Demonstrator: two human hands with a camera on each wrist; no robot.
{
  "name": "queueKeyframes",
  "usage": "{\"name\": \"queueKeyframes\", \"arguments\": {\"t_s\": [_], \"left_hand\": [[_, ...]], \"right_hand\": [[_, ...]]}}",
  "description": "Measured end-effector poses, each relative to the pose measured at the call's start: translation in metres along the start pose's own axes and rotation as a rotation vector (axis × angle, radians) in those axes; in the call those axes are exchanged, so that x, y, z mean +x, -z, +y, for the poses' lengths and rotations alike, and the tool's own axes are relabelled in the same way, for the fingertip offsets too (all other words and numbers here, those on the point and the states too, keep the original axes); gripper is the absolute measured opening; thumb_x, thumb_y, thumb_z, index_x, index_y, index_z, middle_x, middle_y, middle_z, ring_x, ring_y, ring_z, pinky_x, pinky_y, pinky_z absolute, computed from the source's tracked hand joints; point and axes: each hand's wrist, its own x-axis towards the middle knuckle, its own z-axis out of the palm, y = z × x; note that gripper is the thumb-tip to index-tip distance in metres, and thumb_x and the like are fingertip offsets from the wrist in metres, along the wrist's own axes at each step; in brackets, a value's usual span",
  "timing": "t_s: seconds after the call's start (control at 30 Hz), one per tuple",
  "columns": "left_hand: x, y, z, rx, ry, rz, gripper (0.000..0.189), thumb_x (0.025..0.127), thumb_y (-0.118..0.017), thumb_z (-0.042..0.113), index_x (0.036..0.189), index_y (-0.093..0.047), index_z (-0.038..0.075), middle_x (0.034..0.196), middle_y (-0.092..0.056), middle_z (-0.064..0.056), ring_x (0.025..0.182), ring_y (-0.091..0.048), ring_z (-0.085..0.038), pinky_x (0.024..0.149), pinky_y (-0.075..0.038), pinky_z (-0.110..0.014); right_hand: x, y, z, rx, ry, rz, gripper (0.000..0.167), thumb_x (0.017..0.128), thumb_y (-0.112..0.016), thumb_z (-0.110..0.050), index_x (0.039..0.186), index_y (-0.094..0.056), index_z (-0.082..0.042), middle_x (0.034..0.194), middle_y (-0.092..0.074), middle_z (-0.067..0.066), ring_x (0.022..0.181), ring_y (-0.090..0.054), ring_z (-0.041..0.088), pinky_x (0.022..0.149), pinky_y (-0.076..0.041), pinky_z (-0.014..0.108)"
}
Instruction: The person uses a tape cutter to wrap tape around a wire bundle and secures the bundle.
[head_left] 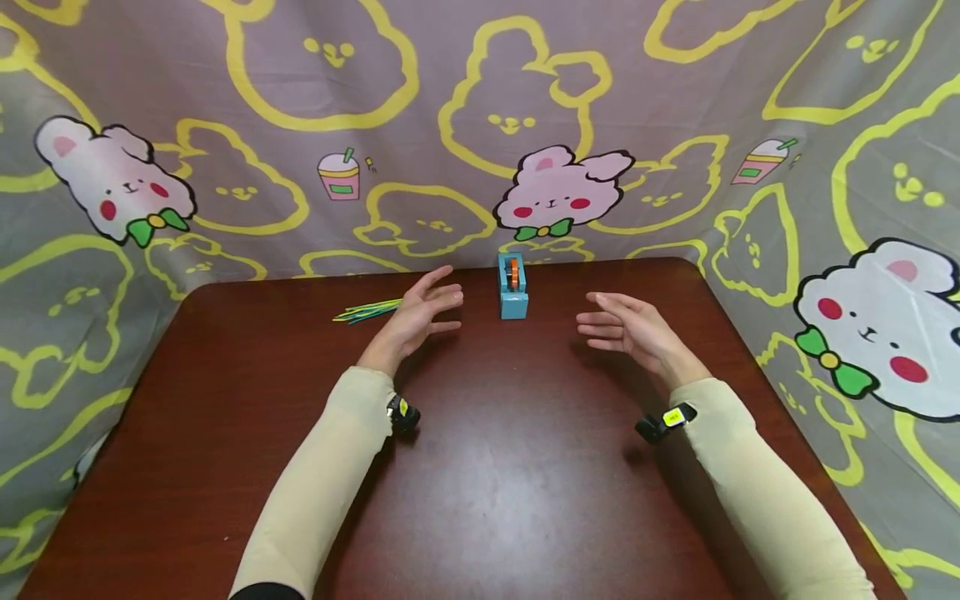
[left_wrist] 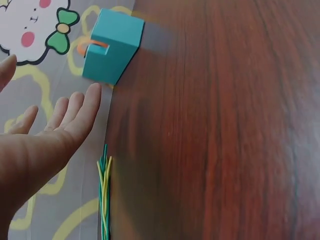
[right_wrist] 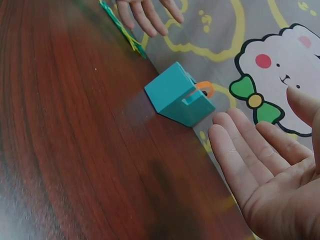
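My left hand (head_left: 417, 317) hovers over the table with fingers spread and holds nothing. Beneath and to its left lies a bundle of thin green and yellow sticks (head_left: 367, 311), partly hidden behind the hand in the head view. My right hand (head_left: 626, 332) is raised on the other side, its fingers loosely extended and nothing in them. Between the two hands, at the back of the table, stands a blue tape dispenser (head_left: 513, 305) with an orange wheel (head_left: 513, 273). In the right wrist view the fingertips (right_wrist: 222, 137) are near the dispenser but apart from it.
The dark red-brown wooden table (head_left: 480, 467) ends at a patterned cloth (head_left: 435, 150) that hangs behind it and on both sides. Each wrist carries a black strapped device, one on the left (head_left: 405, 414) and one on the right (head_left: 663, 423).
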Motion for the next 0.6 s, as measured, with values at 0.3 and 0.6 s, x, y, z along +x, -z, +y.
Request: {"name": "queueKeyframes", "arguments": {"t_s": [0.3, 0.6], "left_hand": [[0.017, -0.020, -0.004, 0.073, 0.031, 0.000, 0.065, 0.097, -0.066, 0.006, 0.155, -0.037, 0.017, 0.154, -0.035, -0.027, 0.137, -0.041, -0.042, 0.101, -0.040, -0.064], [0.027, -0.034, -0.007, 0.130, 0.052, 0.010, 0.069, 0.096, -0.068, 0.008, 0.156, -0.035, 0.014, 0.153, -0.036, -0.025, 0.132, -0.049, -0.036, 0.100, -0.043, -0.061]], "right_hand": [[0.014, -0.012, 0.000, -0.001, -0.016, 0.004, 0.056, 0.099, -0.066, -0.035, 0.144, -0.049, -0.006, 0.112, -0.073, 0.012, 0.105, -0.070, 0.030, 0.090, -0.052, 0.049], [0.026, -0.020, 0.002, -0.037, -0.039, 0.006, 0.063, 0.098, -0.066, -0.038, 0.148, -0.045, -0.006, 0.117, -0.071, 0.013, 0.109, -0.068, 0.031, 0.089, -0.053, 0.047]]}}
